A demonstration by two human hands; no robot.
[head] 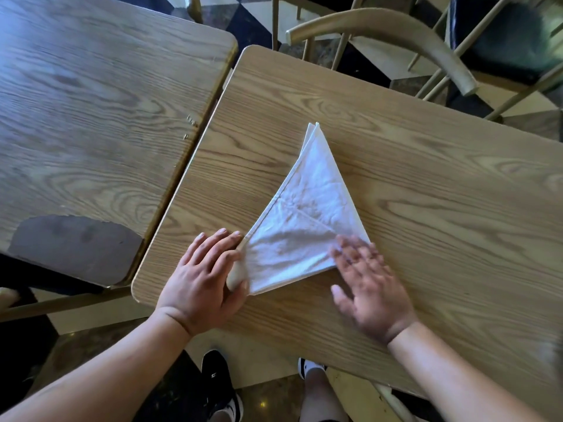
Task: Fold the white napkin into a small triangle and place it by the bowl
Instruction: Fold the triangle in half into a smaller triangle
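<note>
The white napkin (304, 220) lies flat on the wooden table (426, 193), folded into a long triangle whose tip points away from me. My left hand (204, 275) pinches the napkin's near left corner between thumb and fingers. My right hand (365, 281), blurred by motion, rests palm down with spread fingers on the napkin's near right corner. No bowl is in view.
A second wooden table (91, 102) stands close on the left, with a narrow gap between the two and a worn dark patch at its near corner. Wooden chairs (396, 32) stand beyond the far edge. My feet show below the near edge.
</note>
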